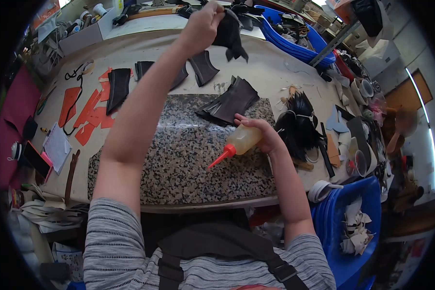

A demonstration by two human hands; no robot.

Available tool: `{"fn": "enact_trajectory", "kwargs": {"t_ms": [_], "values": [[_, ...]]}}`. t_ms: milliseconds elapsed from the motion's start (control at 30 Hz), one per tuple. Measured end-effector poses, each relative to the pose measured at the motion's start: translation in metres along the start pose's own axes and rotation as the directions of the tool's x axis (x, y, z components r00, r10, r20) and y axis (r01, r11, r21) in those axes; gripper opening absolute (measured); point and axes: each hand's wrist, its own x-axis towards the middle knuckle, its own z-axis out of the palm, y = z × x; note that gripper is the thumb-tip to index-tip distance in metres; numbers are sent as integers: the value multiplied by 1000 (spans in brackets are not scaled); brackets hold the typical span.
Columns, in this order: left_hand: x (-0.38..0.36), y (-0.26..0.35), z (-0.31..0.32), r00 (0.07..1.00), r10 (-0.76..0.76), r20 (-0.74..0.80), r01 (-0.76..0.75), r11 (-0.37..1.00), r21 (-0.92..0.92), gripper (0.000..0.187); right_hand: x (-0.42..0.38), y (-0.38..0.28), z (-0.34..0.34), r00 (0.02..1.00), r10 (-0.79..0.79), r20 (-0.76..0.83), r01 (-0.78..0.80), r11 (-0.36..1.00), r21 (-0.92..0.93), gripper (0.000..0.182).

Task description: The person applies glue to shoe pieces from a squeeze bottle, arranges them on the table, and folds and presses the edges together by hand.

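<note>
My left hand is raised at the far side of the table, fingers pinched on a dark leather piece that hangs down. In my right hand is a squeeze bottle of yellowish liquid, tilted so that its red nozzle points down and left over the speckled stone slab. Just beyond the bottle, a fanned stack of dark leather pieces rests on the slab's far edge. More dark leather pieces lie in a row behind the slab.
Orange-red scraps and a notepad lie on the left. To the right are a tied bundle of black strips and assorted tools. Blue bins stand at the back and at the lower right. A person is at the far right.
</note>
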Motion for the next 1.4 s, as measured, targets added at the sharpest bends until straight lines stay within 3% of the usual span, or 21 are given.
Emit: {"fn": "enact_trajectory", "kwargs": {"t_ms": [33, 67, 133, 167, 200, 233, 267, 300, 333, 433, 467, 600, 700, 733, 1033, 1133, 1400], "values": [[6, 9, -13, 990, 141, -10, -139, 985, 105, 18, -1, 1, -1, 1000, -5, 6, 5, 1000, 29, 74], [2, 49, -41, 990, 19, 142, -18, 1000, -8, 15, -2, 3, -2, 1000, -10, 15, 9, 998, 60, 74], [-19, 55, -58, 925, 281, 254, -296, 955, 20, 18, -9, 6, -12, 992, -77, 98, 55, 977, 206, 61], [-43, 95, -77, 882, -60, 467, 14, 995, 102, 17, -20, 4, -19, 982, -106, 156, 58, 957, 285, 56], [-73, 95, -79, 839, -104, 534, 74, 994, 77, 16, -37, 4, -25, 982, -166, 86, 130, 936, 328, 51], [-103, 97, -86, 780, -38, 624, -56, 990, 130, 14, -56, 5, -30, 976, -218, 16, 197, 910, 363, 47], [-131, 95, -93, 633, -105, 767, -3, 990, 138, 15, -73, 6, -34, 968, -249, 17, 216, 871, 442, 46], [-159, 85, -99, 498, -80, 864, 151, 989, 4, 15, -89, 9, -33, 960, -279, 9, 234, 821, 521, 44], [-181, 76, -104, 444, -61, 894, 235, 971, -50, 16, -105, 10, -25, 945, -303, -126, 326, 830, 452, 44], [-220, 45, -102, 442, -400, 803, 388, 892, 231, 20, -137, 20, -5, 836, -370, -406, 465, 870, 163, 43], [-237, 31, -94, 577, -435, 691, 415, 885, 210, 22, -143, 26, -1, 786, -402, -469, 480, 876, 53, 44], [-252, 26, -58, 722, -416, 552, 378, 906, 189, 34, -154, 41, 18, 715, -531, -455, 481, 846, -231, 42], [-251, 36, -47, 651, -342, 678, 368, 923, 113, 36, -152, 41, 42, 573, -658, -489, 541, 752, -378, 44], [-253, 37, -47, 606, -336, 721, 447, 894, 41, 36, -151, 43, 41, 522, -690, -501, 570, 719, -397, 42], [-268, 34, -53, 671, -291, 682, 439, 897, -49, 40, -133, 53, 44, 305, -837, -454, 492, 547, -677, 29], [-267, 39, -55, 625, -351, 697, 482, 876, 8, 41, -132, 52, 42, 330, -808, -487, 473, 588, -656, 26], [-270, 36, -54, 637, -346, 689, 485, 875, -9, 41, -117, 55, 39, 310, -809, -500, 442, 588, -677, 25]]}}
